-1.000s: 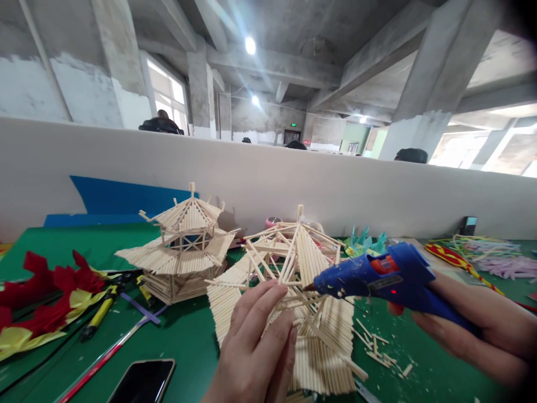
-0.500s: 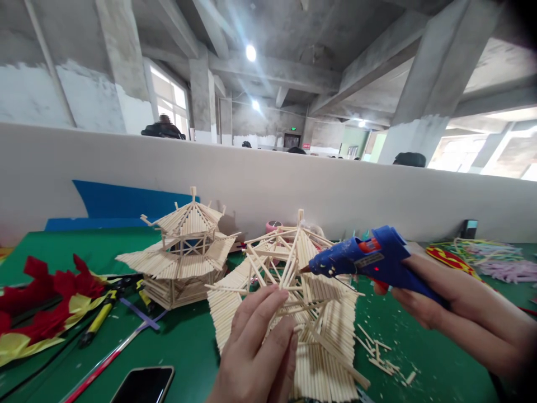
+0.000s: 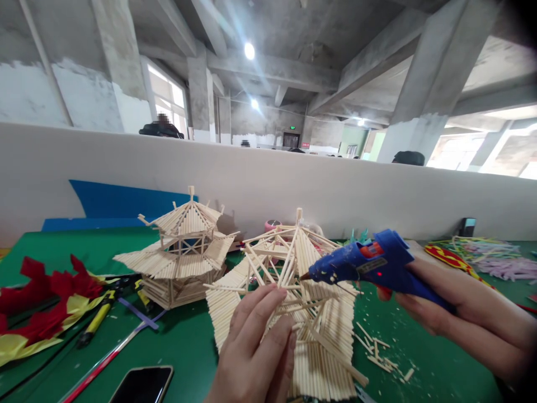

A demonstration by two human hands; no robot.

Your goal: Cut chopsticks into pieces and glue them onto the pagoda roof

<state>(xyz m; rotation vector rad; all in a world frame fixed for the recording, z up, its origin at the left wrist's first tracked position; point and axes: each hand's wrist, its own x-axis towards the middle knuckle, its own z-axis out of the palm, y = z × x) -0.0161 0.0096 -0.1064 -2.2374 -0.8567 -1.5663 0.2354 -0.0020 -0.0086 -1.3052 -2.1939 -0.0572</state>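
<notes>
An unfinished pavilion roof of thin wooden sticks [image 3: 310, 341] stands tilted on the green table in front of me. My left hand [image 3: 255, 352] grips its near side, fingers pressed on the sticks. My right hand [image 3: 444, 310] is closed on a blue hot glue gun [image 3: 369, 266]. The gun's nozzle touches the roof frame near its middle, just right of the peak. A finished stick pavilion [image 3: 184, 252] stands to the left, untouched.
Red and yellow paper cutouts [image 3: 46, 305], yellow-handled pliers [image 3: 98, 316] and a dark phone [image 3: 142, 385] lie on the green table [image 3: 188, 341] at left. Loose stick bits [image 3: 377, 352] lie right of the roof. Coloured strips [image 3: 490, 254] sit far right. A grey partition wall [image 3: 335, 190] runs behind.
The glue gun dipped slightly and its nozzle stayed at the roof frame near the peak. My left hand kept its grip on the roof.
</notes>
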